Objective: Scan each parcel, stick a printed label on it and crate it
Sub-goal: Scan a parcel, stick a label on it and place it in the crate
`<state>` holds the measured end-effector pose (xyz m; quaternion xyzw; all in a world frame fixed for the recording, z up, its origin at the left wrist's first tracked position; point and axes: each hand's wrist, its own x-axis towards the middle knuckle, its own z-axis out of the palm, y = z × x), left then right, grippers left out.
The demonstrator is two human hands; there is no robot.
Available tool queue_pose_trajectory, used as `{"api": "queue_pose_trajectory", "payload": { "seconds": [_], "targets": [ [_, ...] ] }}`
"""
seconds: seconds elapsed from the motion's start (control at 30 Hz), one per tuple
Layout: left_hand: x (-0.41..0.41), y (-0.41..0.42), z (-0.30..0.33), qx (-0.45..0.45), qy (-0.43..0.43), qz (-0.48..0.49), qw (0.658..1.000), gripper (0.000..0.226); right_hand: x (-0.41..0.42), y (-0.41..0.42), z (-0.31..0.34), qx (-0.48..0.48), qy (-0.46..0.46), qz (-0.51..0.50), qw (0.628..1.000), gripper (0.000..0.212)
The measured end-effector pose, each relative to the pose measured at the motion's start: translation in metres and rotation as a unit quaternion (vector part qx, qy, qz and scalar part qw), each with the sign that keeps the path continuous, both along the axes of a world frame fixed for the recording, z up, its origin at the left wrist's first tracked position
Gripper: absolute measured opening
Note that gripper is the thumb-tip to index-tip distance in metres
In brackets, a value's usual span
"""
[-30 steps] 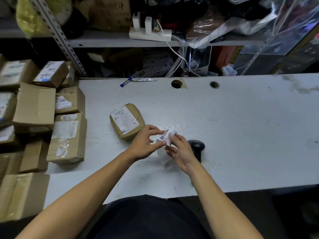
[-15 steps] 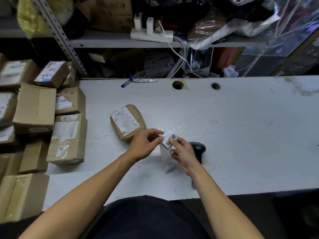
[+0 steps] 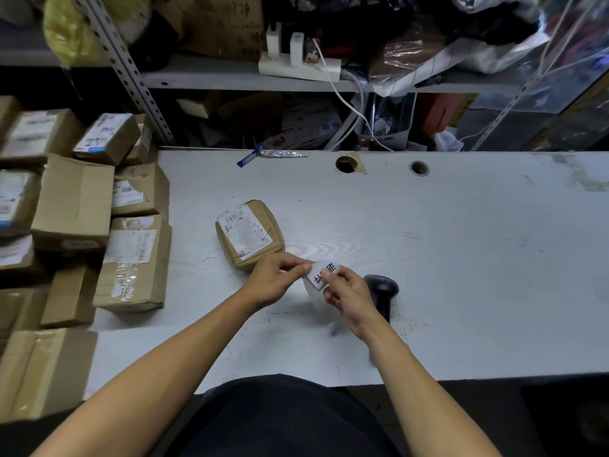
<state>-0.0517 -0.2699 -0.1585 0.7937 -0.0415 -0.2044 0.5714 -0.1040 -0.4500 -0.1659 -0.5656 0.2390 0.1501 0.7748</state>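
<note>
2 hands (image 3: 278, 278) pinch a label (image 3: 320, 275) bearing bold black characters.

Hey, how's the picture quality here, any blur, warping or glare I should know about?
Head view: wide-angle warping bows the table edge and shelf upright; the shelf clutter behind is dim. The printed label, pinched by the left hand and right hand, reads sharp, while its trailing backing strip is smeared. Plastic wrap on the shelf shows mild glare.

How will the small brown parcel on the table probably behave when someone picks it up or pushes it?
The parcel looks small and flat, so it is probably light. It lies broad side down on the table, so it should slide, not roll or tip. Its rounded, wrapped corners suggest that it may give slightly.
</note>
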Motion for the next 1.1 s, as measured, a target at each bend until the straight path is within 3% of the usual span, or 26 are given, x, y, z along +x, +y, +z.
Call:
{"api": "queue_pose_trajectory", "payload": {
  "seconds": [0.07, 0.17, 0.23, 0.37, 0.43, 0.53, 0.6, 0.67, 0.77, 0.97, 1.03, 1.1],
  "targets": [
    [0.003, 0.005, 0.005, -0.038, 0.053, 0.081, 0.995, 0.014, -0.003, -0.003, -0.005, -0.031, 0.013, 0.012, 0.999, 0.014],
    [0.011, 0.025, 0.011, -0.064, 0.066, 0.171, 0.981, 0.012, -0.014, -0.007, -0.015, -0.208, 0.02, 0.075, 0.975, 0.023],
    [0.014, 0.039, 0.017, -0.085, 0.077, 0.159, 0.981, 0.011, -0.025, -0.007, -0.022, -0.301, 0.002, 0.152, 0.941, 0.032],
    [0.016, 0.056, 0.023, -0.125, 0.096, 0.104, 0.982, 0.016, -0.036, -0.001, -0.029, -0.392, -0.04, 0.272, 0.878, 0.052],
    [0.017, 0.061, 0.02, -0.124, 0.099, 0.084, 0.984, 0.02, -0.031, 0.008, -0.02, -0.375, -0.075, 0.212, 0.899, 0.06],
    [0.014, 0.065, 0.019, -0.129, 0.116, 0.064, 0.983, 0.025, -0.004, 0.023, 0.001, -0.281, -0.082, 0.109, 0.95, 0.036],
    [0.013, 0.066, 0.018, -0.136, 0.134, 0.045, 0.98, 0.025, 0.021, 0.035, 0.014, -0.193, -0.047, 0.13, 0.971, 0.031],
    [0.013, 0.069, 0.018, -0.134, 0.143, 0.016, 0.98, 0.024, 0.041, 0.047, 0.025, -0.125, -0.019, 0.177, 0.976, 0.028],
    [0.016, 0.075, 0.02, -0.161, 0.178, 0.012, 0.971, 0.025, 0.058, 0.062, 0.032, -0.098, -0.03, 0.218, 0.97, 0.018],
    [0.028, 0.088, 0.014, -0.174, 0.181, 0.181, 0.951, 0.04, 0.073, 0.089, 0.026, -0.086, 0.015, 0.123, 0.988, 0.012],
    [0.034, 0.095, 0.013, -0.168, 0.177, 0.166, 0.955, 0.041, 0.078, 0.098, 0.028, -0.052, 0.041, 0.106, 0.992, 0.018],
    [0.04, 0.104, 0.014, -0.133, 0.163, 0.105, 0.972, 0.041, 0.083, 0.105, 0.03, -0.081, 0.041, 0.146, 0.985, 0.012]
  ]
}}
